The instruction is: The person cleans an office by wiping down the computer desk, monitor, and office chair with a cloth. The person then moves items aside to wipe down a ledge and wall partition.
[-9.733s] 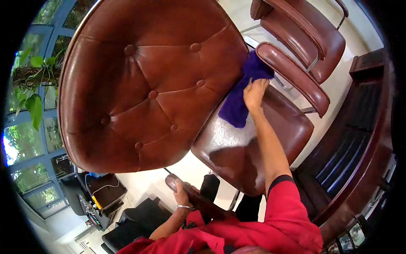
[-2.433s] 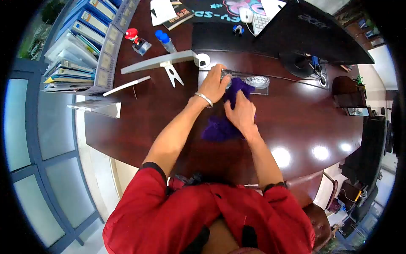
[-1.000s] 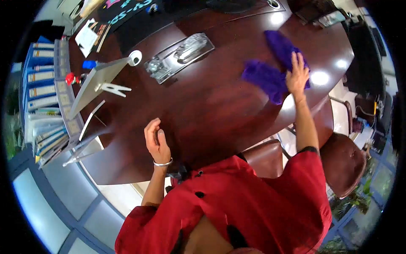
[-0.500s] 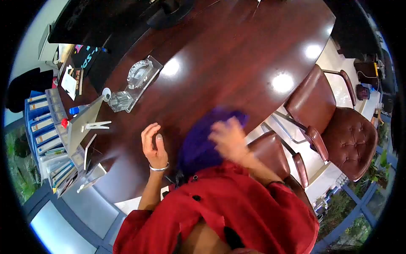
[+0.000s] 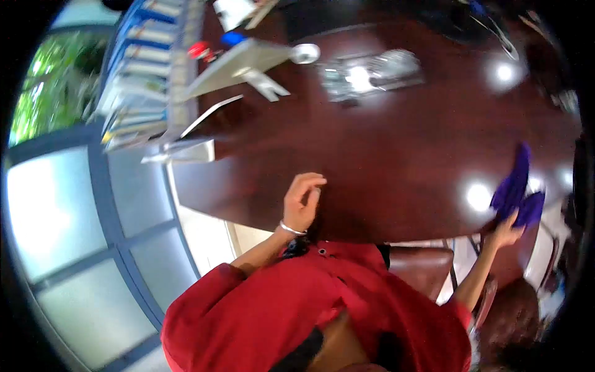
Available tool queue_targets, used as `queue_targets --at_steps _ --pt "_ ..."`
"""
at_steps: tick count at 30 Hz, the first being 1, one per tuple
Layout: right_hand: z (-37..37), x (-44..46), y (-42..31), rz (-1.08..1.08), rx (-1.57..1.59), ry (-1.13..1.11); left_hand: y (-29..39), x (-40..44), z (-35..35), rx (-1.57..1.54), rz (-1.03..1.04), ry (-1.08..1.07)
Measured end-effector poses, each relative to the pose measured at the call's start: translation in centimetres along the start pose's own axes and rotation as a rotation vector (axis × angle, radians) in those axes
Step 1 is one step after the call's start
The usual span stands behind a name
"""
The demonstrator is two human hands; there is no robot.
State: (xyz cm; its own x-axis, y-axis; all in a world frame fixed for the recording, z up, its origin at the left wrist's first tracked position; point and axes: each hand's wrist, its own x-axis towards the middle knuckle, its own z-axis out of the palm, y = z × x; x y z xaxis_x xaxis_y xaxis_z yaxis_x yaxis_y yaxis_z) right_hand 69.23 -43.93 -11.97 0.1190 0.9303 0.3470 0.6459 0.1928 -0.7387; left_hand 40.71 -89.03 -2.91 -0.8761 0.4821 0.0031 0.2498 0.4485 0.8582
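Observation:
My right hand (image 5: 508, 231) grips the lower end of a purple cloth (image 5: 519, 192) at the desk's right front edge. The cloth bunches upward from my fingers, over the reflections on the dark wood. My left hand (image 5: 302, 201), with a bracelet on its wrist, hovers by the front edge of the desk (image 5: 384, 161). Its fingers are curled and apart, and nothing is between them. Farther back on the desk lies a clear glass piece (image 5: 372, 73), blurred by motion.
Back left are a white board on a stand (image 5: 238, 65), a red figurine (image 5: 199, 51), a round white item (image 5: 305, 53) and a rack of binders (image 5: 149, 56). Brown chairs (image 5: 421, 270) stand beyond the front edge at the right. Window panels (image 5: 62, 204) fill the left side.
My right hand has swung out to the right with the purple cloth, away from my body. The view has turned, so the desk items appear farther right. My left hand stays near the front edge.

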Motion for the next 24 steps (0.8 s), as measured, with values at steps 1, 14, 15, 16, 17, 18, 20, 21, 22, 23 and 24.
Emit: queue_targets --at_steps 1,14,15,16,17,18,20,21,22,23,24 --pt "-0.8 -3.1 1.7 0.005 0.150 -0.058 -1.7 -0.6 -1.2 -0.001 0.011 0.032" --pt "-9.4 -47.9 -23.5 0.567 0.070 -1.298 -15.7 -4.5 -24.2 -0.078 0.040 0.202" --pt "-9.2 -48.3 -26.3 0.431 0.253 -1.333 -16.6 -4.6 -25.5 -0.065 0.067 0.230" --pt "-8.3 -47.5 -29.5 0.072 0.172 -1.324 -17.6 -4.7 -26.8 -0.069 0.083 0.230" --pt "-6.7 -46.7 -32.2 -0.281 0.091 -1.286 -18.2 -4.9 -27.6 -0.075 0.068 0.239" --pt "-4.4 -46.5 -34.1 -0.269 0.047 -1.250 -18.7 -4.8 -28.2 -0.076 0.059 0.243" --pt "2.3 -46.3 -36.0 -0.721 -0.012 -0.980 -19.0 -4.8 -28.7 -0.114 0.047 0.276" --pt "5.5 -46.5 -37.8 -0.805 -0.120 -0.980 -19.0 -5.1 -29.0 -0.139 0.026 0.310" --pt "9.7 -46.7 -37.9 -1.013 -0.087 -0.906 -19.3 -5.5 -29.3 -0.139 0.016 0.302" --pt "11.9 -47.6 -38.8 -1.049 -0.182 -0.856 -19.4 -6.1 -29.5 -0.155 -0.018 0.299" --pt "12.8 -48.9 -38.9 -1.068 -0.120 -0.757 -19.5 -6.9 -29.9 -0.166 -0.055 0.297"
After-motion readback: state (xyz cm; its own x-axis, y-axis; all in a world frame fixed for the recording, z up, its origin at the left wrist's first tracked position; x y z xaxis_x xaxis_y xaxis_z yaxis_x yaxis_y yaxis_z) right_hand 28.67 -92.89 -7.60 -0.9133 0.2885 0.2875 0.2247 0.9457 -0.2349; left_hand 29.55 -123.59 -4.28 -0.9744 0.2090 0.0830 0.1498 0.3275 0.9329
